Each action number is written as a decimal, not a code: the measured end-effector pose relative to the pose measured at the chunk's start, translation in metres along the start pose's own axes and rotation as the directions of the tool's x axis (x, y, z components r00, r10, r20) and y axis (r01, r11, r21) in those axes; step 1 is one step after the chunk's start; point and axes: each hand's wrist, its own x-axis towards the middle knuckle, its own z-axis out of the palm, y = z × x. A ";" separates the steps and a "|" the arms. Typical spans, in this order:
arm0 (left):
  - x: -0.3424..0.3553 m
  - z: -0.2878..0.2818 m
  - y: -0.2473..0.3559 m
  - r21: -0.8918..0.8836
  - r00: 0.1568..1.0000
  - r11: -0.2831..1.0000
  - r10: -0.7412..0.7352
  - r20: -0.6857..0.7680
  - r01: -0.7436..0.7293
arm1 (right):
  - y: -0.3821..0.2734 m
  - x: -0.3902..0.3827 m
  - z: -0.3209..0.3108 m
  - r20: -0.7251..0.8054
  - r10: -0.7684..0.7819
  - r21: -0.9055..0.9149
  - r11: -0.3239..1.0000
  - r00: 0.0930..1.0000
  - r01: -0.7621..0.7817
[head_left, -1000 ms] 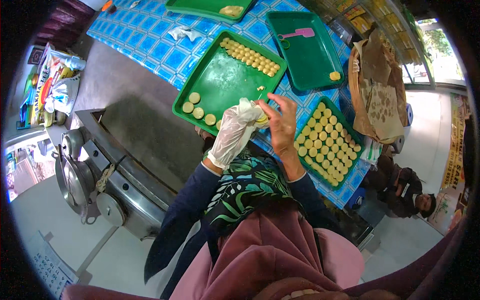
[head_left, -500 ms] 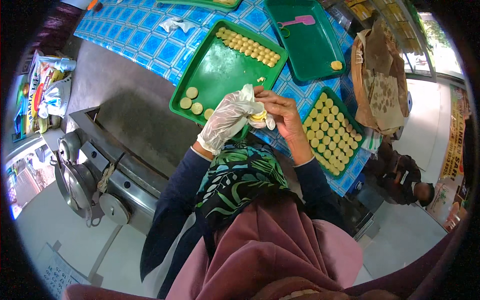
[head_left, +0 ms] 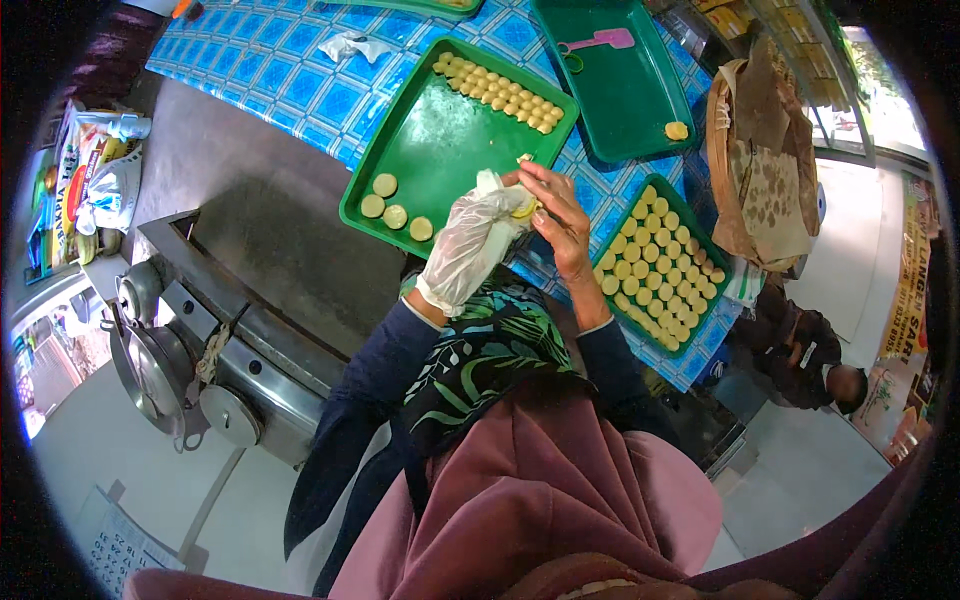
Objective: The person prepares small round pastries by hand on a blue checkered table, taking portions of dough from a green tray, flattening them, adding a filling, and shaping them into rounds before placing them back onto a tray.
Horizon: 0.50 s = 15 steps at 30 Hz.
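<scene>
My left hand, in a thin white glove, is closed around a piece of yellow dough. Bare fingers of my right hand bend over the same piece and press at its edge; most of it is hidden between the hands. Both hands are above the near right edge of a green tray. Rows of small dough balls fill that tray's far end, and several flat dough rounds lie in its near left corner. A dough scrap sits just beyond my fingers.
On the right, a smaller green tray is packed with pale rounds. Farther back, another green tray holds a pink scraper and a dough lump. A wide basket stands beside it. Metal stove and pots are at left.
Both hands have shifted slightly, the gloved one turning more upright and the right hand's fingers drawing over the dough, which now shows less.
</scene>
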 end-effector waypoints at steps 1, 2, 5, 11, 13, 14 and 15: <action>0.002 0.003 -0.005 -0.143 0.999 0.989 -0.046 0.000 0.046 | 0.004 -0.003 0.001 -0.036 0.100 0.106 0.990 0.994 -0.096; 0.002 0.004 -0.009 -0.282 0.996 0.955 -0.092 0.008 0.091 | 0.009 -0.004 -0.002 -0.038 0.098 0.103 0.990 0.995 -0.093; 0.001 -0.016 -0.014 -0.215 0.987 0.964 -0.161 0.009 0.159 | 0.017 -0.002 -0.013 0.100 0.161 0.238 0.954 0.982 -0.180; -0.002 -0.005 -0.009 -0.103 0.982 0.982 -0.167 -0.091 0.158 | 0.013 -0.016 -0.010 0.017 0.367 0.468 0.819 0.930 -0.332; -0.004 -0.003 -0.012 -0.053 0.991 0.999 -0.014 -0.134 0.007 | 0.009 -0.017 -0.007 0.025 0.372 0.466 0.817 0.928 -0.340; -0.006 -0.003 -0.011 -0.055 0.990 0.999 -0.011 -0.138 0.004 | 0.007 -0.017 -0.007 0.004 0.384 0.451 0.823 0.923 -0.345; -0.007 -0.004 -0.010 -0.022 0.992 1.000 -0.019 -0.124 0.017 | 0.005 -0.016 -0.007 -0.019 0.395 0.434 0.831 0.919 -0.348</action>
